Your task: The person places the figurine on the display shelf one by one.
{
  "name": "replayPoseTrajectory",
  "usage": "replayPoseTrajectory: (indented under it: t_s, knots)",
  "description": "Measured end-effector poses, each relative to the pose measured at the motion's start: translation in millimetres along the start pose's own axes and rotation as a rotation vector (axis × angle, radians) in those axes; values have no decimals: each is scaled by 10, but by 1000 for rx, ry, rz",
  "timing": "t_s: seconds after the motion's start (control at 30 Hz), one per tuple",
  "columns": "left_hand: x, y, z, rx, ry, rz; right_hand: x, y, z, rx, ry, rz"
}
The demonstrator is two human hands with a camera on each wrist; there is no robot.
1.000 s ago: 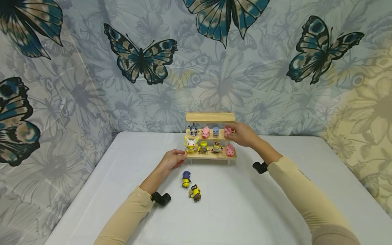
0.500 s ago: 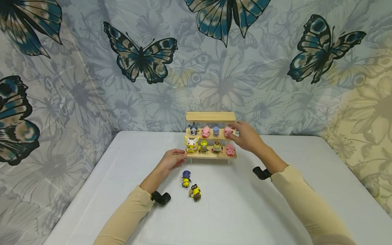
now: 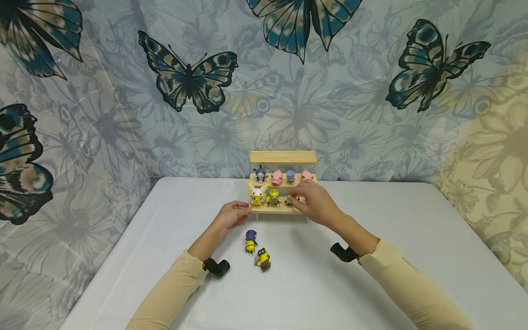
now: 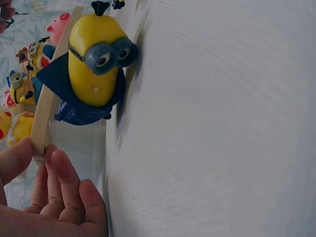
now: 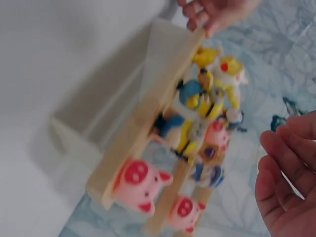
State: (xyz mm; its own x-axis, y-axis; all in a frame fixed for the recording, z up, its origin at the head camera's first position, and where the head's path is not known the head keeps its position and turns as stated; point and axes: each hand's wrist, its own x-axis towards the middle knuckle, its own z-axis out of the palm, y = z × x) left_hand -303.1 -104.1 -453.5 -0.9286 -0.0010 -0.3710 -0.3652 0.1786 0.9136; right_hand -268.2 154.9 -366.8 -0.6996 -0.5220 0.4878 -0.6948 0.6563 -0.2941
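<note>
My left hand (image 3: 231, 214) pinches the left end of the lower board of a small two-tier wooden display shelf (image 3: 283, 157); in the left wrist view, the thumb lies on top and fingers are beneath. Small figures fill both tiers. My right hand (image 3: 315, 201) hovers in front of the shelf's right side with loosely bent fingers, holding nothing; the right wrist view shows a gap between it and the figures. A pink pig (image 3: 306, 175) sits at the upper right. Another pink pig (image 5: 140, 182) sits below it, mostly covered by my right hand in the head view.
Two yellow minion figures are on the white table (image 3: 313, 284) before the shelf: one with a blue cape (image 4: 94, 64), the other a brown-and-yellow one (image 3: 263, 260). Behind the table hangs a butterfly-patterned cloth (image 3: 350, 137).
My right hand has let go of the upper right pig and moved down and left, in front of the lower tier. The left hand stays at the shelf's end.
</note>
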Motion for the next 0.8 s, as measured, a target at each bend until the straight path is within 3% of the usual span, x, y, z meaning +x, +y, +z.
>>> replayPoseTrajectory:
  t_s: [0.37,0.8]
  knots:
    - [-19,8,2,-14,1,-4,-76,-291,268,-14,-140,-79]
    - [-23,3,0,-8,-7,-5,-73,-434,473,-2,-259,-84]
